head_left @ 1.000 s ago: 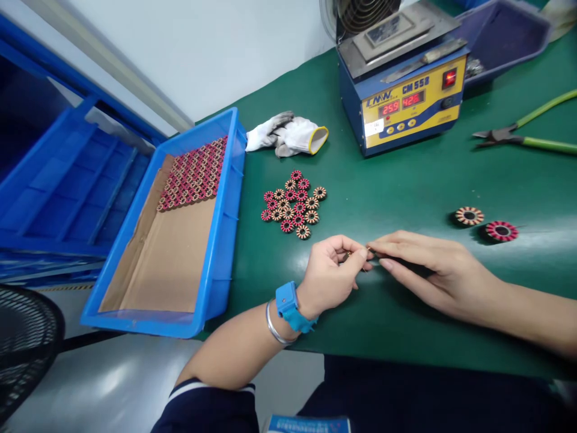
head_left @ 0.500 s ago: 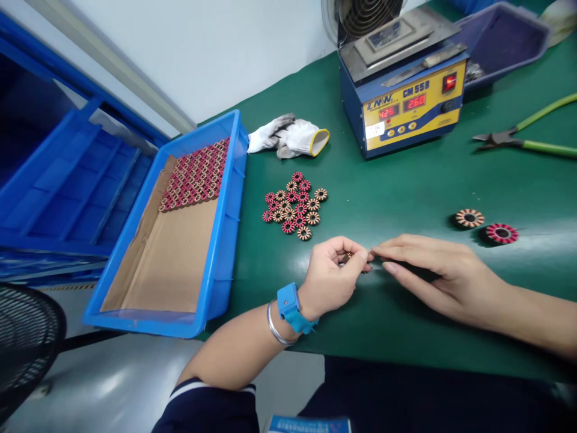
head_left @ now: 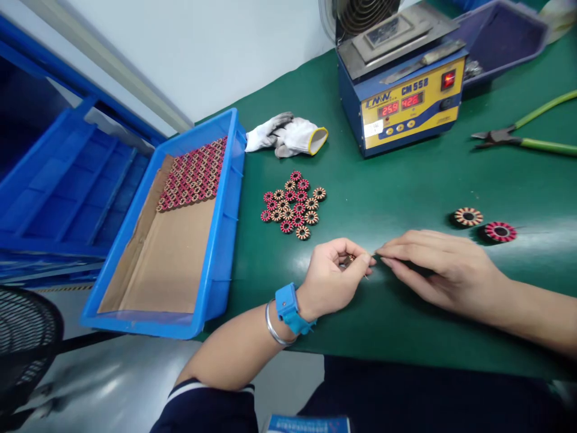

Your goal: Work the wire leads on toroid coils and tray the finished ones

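My left hand [head_left: 333, 276] is closed around a small copper-wound stator [head_left: 348, 260], mostly hidden by the fingers. Thumb and fingertips of my right hand [head_left: 446, 264] are pinched together just beside it, on what looks like a thin wire end [head_left: 374, 254] of that stator. To the right, beyond my right hand, lie a copper-coloured stator [head_left: 467, 217] and a red one [head_left: 499, 232]. A cluster of red and copper stators [head_left: 299, 208] rests on the green table past my left hand. A blue wrist strap [head_left: 288, 307] is on my left wrist.
At left, a blue crate [head_left: 220, 240] lined with cardboard holds rows of stators [head_left: 193, 174]. White gloves [head_left: 293, 135] lie beside it. Farther back stands a solder pot [head_left: 401, 90] with lit displays. Green-handled cutters [head_left: 500, 137] and a purple bin [head_left: 505, 45] are at right.
Both hands stay nearly in place. The fingertips of my right hand have shifted slightly away from my left hand, and a little more of the held stator shows. The solder pot's display numbers differ.
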Tool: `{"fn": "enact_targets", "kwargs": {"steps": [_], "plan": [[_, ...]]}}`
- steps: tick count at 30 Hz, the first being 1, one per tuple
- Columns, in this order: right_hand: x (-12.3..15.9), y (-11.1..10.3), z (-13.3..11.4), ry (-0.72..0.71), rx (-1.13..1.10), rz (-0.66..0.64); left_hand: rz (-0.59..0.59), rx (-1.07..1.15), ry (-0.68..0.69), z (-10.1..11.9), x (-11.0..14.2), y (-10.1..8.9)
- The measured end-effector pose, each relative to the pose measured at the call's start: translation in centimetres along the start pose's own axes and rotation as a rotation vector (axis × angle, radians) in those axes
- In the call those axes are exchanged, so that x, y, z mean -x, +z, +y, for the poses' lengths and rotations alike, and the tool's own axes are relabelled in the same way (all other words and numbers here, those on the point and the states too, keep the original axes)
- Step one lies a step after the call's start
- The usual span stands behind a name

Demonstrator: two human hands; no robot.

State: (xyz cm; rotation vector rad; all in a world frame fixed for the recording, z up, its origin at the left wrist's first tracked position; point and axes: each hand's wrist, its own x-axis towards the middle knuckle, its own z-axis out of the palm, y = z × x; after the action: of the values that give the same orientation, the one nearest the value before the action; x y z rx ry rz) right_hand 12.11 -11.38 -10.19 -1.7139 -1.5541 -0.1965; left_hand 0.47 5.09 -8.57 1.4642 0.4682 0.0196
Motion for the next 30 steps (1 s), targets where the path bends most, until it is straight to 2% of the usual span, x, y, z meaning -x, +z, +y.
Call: {"fn": "enact_targets", "kwargs": {"steps": [7,10,13,18,30], "plan": [[0.1,-0.1,-0.4,-0.005,-0.076,-0.05,0.005,-0.017,0.002,0.0,0.1,0.0],[-0.1,-0.2,-0.1,0.02,-0.132,-0.029,0.006,-0.017,-0.011,0.1,0.2,0.1],[-0.4,-0.1,0.2,0.005,-0.095,0.012,-0.017,-0.024,-0.01,0.2,0.2,0.1],[-0.3,0.1,0.5,-0.046,-0.06,-0.054,-0.052,-0.045,-0.023,0.3,0.3,0.1],[0.0,0.1,0.6,-0.098,-0.008,-0.092,-0.047,-0.07,-0.036,0.4,0.4,0.2]]}}
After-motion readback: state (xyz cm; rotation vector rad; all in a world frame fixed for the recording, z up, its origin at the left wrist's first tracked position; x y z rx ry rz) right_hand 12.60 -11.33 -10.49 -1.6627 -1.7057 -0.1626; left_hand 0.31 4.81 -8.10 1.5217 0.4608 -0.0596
